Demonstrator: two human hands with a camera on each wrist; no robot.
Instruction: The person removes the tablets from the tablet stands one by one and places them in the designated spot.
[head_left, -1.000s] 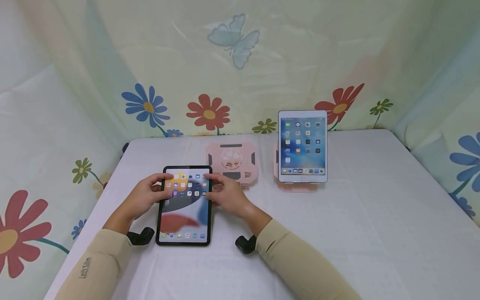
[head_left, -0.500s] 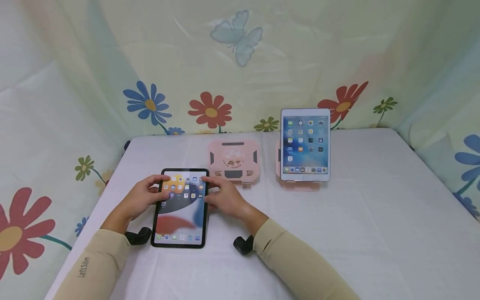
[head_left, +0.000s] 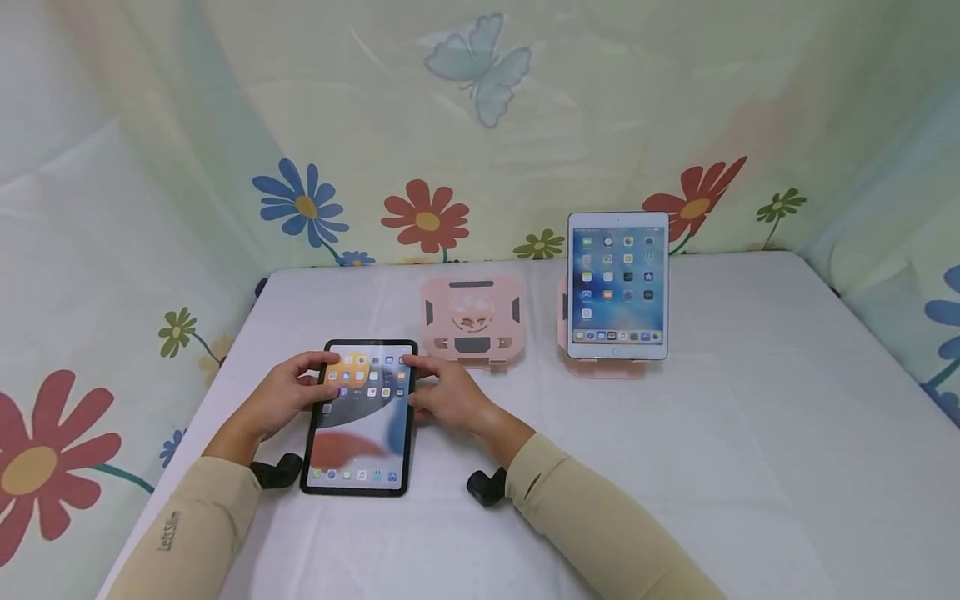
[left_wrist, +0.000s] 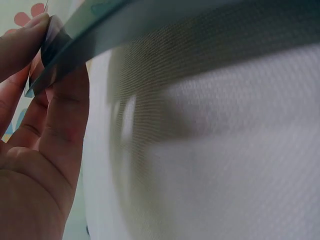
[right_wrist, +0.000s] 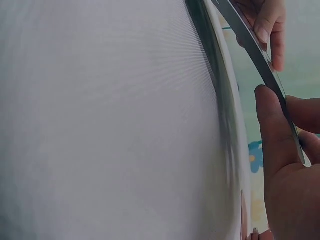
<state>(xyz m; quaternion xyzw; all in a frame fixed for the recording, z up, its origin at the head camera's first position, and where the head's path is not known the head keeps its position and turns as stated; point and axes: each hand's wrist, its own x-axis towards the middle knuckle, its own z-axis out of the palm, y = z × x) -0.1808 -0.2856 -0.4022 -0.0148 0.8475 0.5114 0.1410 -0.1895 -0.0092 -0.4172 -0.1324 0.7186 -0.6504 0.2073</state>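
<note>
A black-framed tablet (head_left: 358,446) with its screen lit lies between the two hands. My left hand (head_left: 285,393) pinches its upper left edge, thumb and a finger over the front and others behind. On the opposite edge, my right hand (head_left: 459,402) holds it in a similar pinch. The left wrist view shows the tablet's edge (left_wrist: 92,42) raised above the cloth, with curled fingers (left_wrist: 62,125) behind it. From the right wrist, the tablet (right_wrist: 262,62) appears edge-on and tilted. Whether its bottom edge touches the table is unclear.
A pink folding stand (head_left: 441,321) lies behind the tablet. Right of it, a white tablet (head_left: 618,287) leans on a second pink stand (head_left: 611,371). White cloth covers the table (head_left: 712,475), and a flowered curtain (head_left: 360,100) hangs behind.
The black tablet has moved slightly left and toward the person, away from the nearer pink stand, with both hands still holding it. The head view has shifted a little.
</note>
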